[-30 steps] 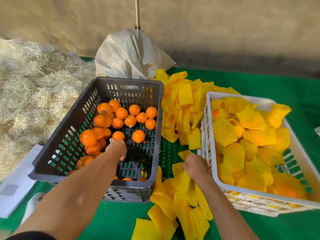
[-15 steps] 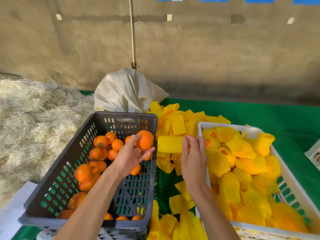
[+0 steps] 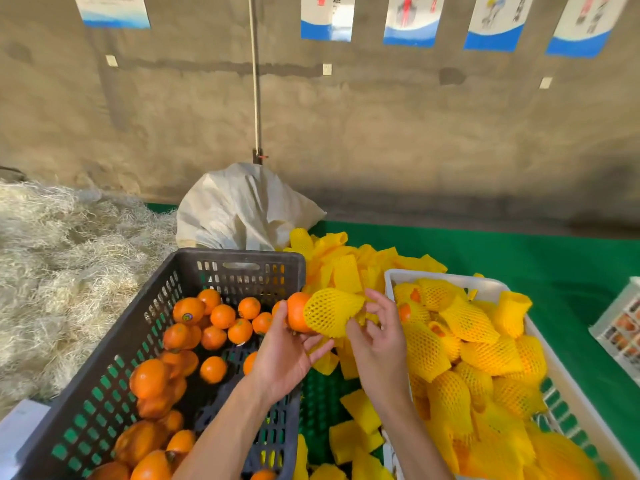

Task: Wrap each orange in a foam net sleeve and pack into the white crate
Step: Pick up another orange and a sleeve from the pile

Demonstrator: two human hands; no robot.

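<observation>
My left hand point(image 3: 282, 355) holds an orange point(image 3: 297, 311) above the right rim of the dark crate point(image 3: 138, 341). A yellow foam net sleeve point(image 3: 330, 311) covers most of that orange, leaving its left side bare. My right hand point(image 3: 379, 336) is at the sleeve's right end, fingers curled on the foam there. The dark crate holds several bare oranges point(image 3: 221, 317). The white crate point(image 3: 568, 382) on the right is filled with several sleeved oranges point(image 3: 460, 320).
A heap of loose yellow sleeves point(image 3: 349, 268) lies between and behind the crates on the green mat point(image 3: 519, 258). A white sack point(image 3: 242, 209) stands behind the dark crate. Straw-like shreds point(image 3: 62, 271) fill the left. Another white crate's corner point(image 3: 620, 323) shows at far right.
My left hand lifted an orange from the dark crate while my right picked up a sleeve. The sleeve has since been pushed over most of the orange. The view tilted upward.
</observation>
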